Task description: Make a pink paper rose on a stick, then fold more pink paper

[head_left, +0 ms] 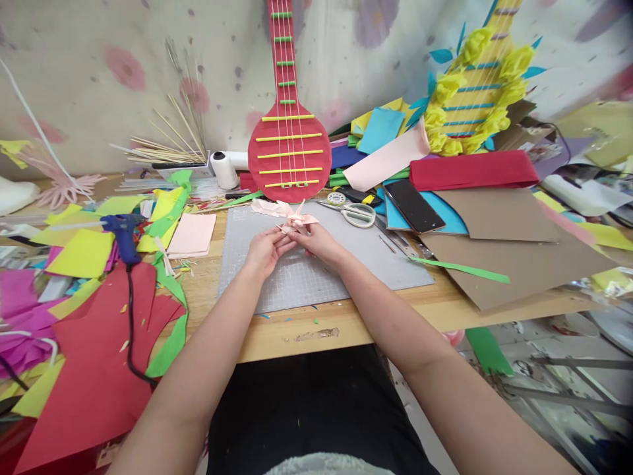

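Both my hands meet over the grey cutting mat [321, 264], with a pale pink paper flower [295, 218] between them. My left hand [270, 249] has its fingers closed around the lower part of the flower. From the other side, my right hand [316, 239] pinches the paper with thumb and fingers. A loose pink strip stretches from the flower to the left. Just behind stands a red paper lute [289, 155] with yellow bars and white strings. White-handled scissors [357, 215] lie on the mat to the right of my hands.
A blue glue gun [123, 236] and its black cord rest among coloured paper scraps at left, beside a pink paper stack [192, 235]. To the right lie a black phone [414, 206] and brown cardboard [514, 270]. A yellow lute with paper flowers [469, 99] leans behind.
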`<state>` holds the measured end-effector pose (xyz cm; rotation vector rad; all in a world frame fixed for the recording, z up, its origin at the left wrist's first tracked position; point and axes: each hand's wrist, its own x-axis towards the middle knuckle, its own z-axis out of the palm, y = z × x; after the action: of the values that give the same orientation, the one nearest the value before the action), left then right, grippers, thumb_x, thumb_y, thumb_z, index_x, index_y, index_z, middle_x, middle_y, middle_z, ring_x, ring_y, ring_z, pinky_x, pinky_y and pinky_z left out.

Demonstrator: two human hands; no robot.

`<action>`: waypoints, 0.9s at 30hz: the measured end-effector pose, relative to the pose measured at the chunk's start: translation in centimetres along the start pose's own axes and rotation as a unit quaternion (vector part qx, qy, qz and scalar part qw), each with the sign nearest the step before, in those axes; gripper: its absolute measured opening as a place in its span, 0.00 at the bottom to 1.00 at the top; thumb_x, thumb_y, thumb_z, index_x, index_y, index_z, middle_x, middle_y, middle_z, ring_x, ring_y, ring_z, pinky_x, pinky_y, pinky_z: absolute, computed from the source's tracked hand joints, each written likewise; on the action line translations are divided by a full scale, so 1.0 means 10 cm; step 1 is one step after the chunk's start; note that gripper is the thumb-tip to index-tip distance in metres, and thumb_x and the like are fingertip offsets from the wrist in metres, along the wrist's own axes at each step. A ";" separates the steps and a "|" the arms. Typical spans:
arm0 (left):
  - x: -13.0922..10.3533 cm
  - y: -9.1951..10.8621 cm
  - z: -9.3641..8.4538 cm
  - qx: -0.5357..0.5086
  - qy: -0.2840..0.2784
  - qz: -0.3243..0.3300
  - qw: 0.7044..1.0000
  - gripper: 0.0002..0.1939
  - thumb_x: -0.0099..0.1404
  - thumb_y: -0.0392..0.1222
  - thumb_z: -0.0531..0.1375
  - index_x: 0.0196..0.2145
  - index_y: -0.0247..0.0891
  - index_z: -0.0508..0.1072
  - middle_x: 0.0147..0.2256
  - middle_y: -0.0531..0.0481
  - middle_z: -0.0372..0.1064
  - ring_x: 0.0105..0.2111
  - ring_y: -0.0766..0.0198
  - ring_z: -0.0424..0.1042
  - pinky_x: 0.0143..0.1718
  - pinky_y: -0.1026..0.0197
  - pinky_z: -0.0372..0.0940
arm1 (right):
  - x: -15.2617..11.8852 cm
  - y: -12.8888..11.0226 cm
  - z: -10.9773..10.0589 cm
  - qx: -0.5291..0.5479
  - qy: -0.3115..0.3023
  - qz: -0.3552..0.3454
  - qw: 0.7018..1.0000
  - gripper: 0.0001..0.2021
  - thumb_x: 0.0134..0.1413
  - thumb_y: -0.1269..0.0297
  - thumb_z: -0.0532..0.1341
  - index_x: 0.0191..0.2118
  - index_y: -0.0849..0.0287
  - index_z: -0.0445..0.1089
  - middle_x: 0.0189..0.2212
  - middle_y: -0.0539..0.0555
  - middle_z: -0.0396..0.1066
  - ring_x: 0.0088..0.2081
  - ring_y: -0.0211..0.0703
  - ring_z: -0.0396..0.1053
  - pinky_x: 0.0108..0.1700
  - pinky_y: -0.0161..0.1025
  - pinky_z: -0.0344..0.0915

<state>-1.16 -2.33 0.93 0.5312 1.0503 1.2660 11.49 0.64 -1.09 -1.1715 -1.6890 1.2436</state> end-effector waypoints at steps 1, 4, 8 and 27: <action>-0.01 0.00 0.00 0.008 0.001 0.003 1.000 0.09 0.57 0.24 0.53 0.29 0.30 0.72 0.30 0.45 0.74 0.31 0.66 0.74 0.42 0.58 0.68 | 0.00 0.00 0.00 0.016 -0.007 0.007 1.000 0.20 0.47 0.55 0.61 0.46 0.58 0.63 0.22 0.46 0.63 0.15 0.27 0.56 0.14 0.28 0.52; -0.01 0.00 0.00 0.028 0.012 0.008 1.000 0.07 0.58 0.27 0.54 0.29 0.30 0.72 0.30 0.45 0.74 0.30 0.66 0.74 0.41 0.60 0.68 | -0.02 -0.01 0.00 0.046 -0.017 0.027 0.998 0.22 0.46 0.54 0.61 0.46 0.58 0.63 0.19 0.44 0.62 0.14 0.27 0.54 0.13 0.28 0.50; -0.01 0.00 -0.01 0.020 0.011 0.007 1.000 0.07 0.57 0.26 0.54 0.30 0.30 0.72 0.32 0.44 0.74 0.31 0.65 0.74 0.40 0.60 0.69 | -0.03 -0.03 0.00 0.064 -0.008 0.064 0.996 0.23 0.46 0.53 0.62 0.47 0.58 0.62 0.16 0.42 0.61 0.12 0.27 0.53 0.12 0.28 0.47; 0.03 -0.03 -0.02 0.033 0.046 0.014 0.998 0.03 0.54 0.29 0.59 0.28 0.31 0.73 0.28 0.45 0.74 0.29 0.65 0.74 0.39 0.60 0.68 | -0.01 0.04 0.03 0.056 0.014 -0.033 0.998 0.24 0.44 0.54 0.62 0.48 0.55 0.59 0.33 0.49 0.70 0.26 0.33 0.66 0.27 0.33 0.63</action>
<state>-1.22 -2.18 0.49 0.5432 1.1684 1.2951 11.33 0.45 -1.60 -1.0528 -1.6039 1.2584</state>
